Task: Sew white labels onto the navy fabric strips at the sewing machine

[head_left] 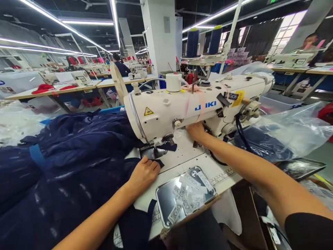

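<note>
Left hand (147,172) is resting on navy fabric (85,166) at the surface (182,156), fingers together; one tray (165,205) is holding several labels (191,194); right hand (195,132) is reaching beneath one sewing-machine arm (161,104), finger state indeterminable; two thread cones (193,43) are standing in the lit room (160,45)

Black sleeve, bare forearms, bare fingers (151,168)

White pillar (162,45), strip lights (88,23), bright windows (290,27), dark curtains (263,39)

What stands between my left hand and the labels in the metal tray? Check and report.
Nothing visible blocks the left hand; the labels lie uncovered. Only the low rim of the metal tray comes between them.
</note>
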`<state>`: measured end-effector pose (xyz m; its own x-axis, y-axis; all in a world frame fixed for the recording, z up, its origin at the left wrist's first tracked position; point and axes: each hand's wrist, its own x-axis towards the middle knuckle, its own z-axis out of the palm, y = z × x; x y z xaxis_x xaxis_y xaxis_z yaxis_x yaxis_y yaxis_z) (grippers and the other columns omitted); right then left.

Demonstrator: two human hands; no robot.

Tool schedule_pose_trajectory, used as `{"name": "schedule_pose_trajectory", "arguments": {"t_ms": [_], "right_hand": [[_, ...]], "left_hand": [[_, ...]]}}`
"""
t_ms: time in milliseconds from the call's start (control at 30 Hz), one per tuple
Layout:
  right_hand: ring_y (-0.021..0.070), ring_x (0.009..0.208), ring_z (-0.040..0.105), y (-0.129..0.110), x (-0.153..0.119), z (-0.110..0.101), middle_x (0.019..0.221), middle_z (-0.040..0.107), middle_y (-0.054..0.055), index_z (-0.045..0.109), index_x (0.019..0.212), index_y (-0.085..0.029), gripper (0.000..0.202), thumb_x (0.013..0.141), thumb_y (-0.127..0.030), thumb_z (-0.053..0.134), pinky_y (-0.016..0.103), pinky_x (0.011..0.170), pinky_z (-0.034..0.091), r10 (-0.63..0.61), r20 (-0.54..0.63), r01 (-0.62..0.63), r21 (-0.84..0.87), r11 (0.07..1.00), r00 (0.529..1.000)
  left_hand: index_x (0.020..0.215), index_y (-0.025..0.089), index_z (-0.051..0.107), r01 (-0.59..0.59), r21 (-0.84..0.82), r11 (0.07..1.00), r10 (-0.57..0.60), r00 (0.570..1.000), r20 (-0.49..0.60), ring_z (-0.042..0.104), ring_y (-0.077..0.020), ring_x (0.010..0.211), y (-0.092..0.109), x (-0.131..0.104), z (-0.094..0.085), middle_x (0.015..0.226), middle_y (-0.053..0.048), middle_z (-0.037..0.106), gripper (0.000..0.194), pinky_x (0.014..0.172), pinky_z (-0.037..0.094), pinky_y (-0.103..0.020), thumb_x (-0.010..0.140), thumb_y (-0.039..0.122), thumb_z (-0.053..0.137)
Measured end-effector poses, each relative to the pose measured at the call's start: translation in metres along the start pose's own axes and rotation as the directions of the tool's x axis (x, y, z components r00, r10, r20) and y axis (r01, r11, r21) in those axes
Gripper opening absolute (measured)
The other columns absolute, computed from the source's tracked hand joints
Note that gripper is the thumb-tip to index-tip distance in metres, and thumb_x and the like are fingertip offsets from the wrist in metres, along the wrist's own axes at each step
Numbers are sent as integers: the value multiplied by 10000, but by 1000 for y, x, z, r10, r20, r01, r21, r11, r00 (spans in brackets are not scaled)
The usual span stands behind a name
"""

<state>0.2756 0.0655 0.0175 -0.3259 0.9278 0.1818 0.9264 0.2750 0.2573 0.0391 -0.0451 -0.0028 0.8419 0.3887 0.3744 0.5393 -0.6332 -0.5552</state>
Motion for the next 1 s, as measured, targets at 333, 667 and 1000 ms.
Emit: {"name": "schedule_pose_trajectory", "arguments": {"t_ms": [333, 667, 1000], "right_hand": [[210, 746, 561, 5, -41, -9, 901, 573, 142, 584, 884, -96, 274, 818, -38, 324, 277, 545, 314, -7, -101, -2, -84, 996, 995], [180, 746, 505, -49, -62, -25, 834, 580, 90, 544, 815, -127, 216, 876, -87, 340, 300, 656, 364, -769, -283, 735, -236, 635, 573], [199, 912, 506, -69, -60, -4, 989, 579, 95, 539, 936, -133, 150, 806, -205, 517, 336, 796, 391, -393, -395, 538, 383, 751, 830]], "left_hand": [[608, 119, 537, -45, 68, 997, 47, 999, -22, 468, -144, 466, 3, -4, 0, 511, -23, 526, 272, 571, 290, -298, 788, -2, 373], [569, 128, 521, -23, 60, 998, 23, 1000, 1, 490, -151, 455, 5, -4, -3, 499, -28, 535, 261, 567, 302, -305, 763, 1, 399], [593, 125, 539, 21, 20, 1000, -22, 998, 55, 515, -155, 463, 8, -8, -3, 509, -29, 555, 239, 587, 318, -312, 752, 3, 409]]}}
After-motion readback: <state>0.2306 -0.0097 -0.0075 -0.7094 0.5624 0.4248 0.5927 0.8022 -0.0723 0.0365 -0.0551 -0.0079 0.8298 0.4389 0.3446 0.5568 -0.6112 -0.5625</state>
